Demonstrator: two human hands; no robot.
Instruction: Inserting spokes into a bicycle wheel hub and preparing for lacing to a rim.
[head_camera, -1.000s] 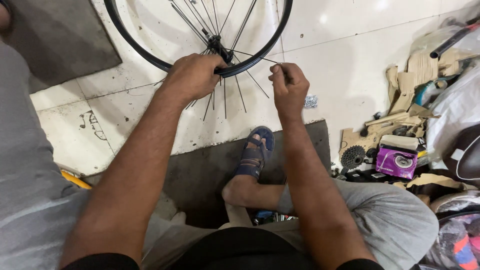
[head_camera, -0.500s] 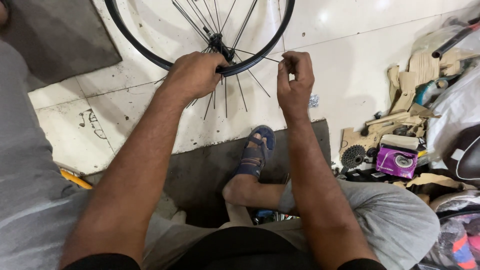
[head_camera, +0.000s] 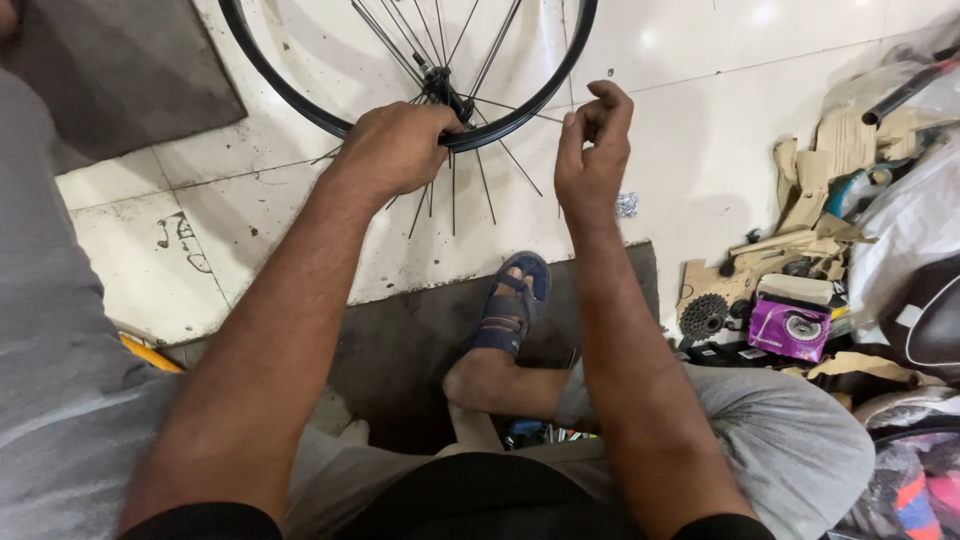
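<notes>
Bicycle wheel, black rim, partly spoked, at upper centre of the frame.

The wheel rim (head_camera: 300, 95) is stood on a white tiled floor (head_camera: 700, 100); the hub (head_camera: 440, 85) and loose spokes (head_camera: 450, 195) are gripped by the clenched left hand (head_camera: 395, 150). The right hand (head_camera: 592, 150) is raised just right of the rim, fingertips pinched together; whether a spoke is held cannot be told. A blue sandal (head_camera: 510, 305) is seen below centre, a cogset (head_camera: 703, 315) and purple box (head_camera: 790, 327) at right.
</notes>
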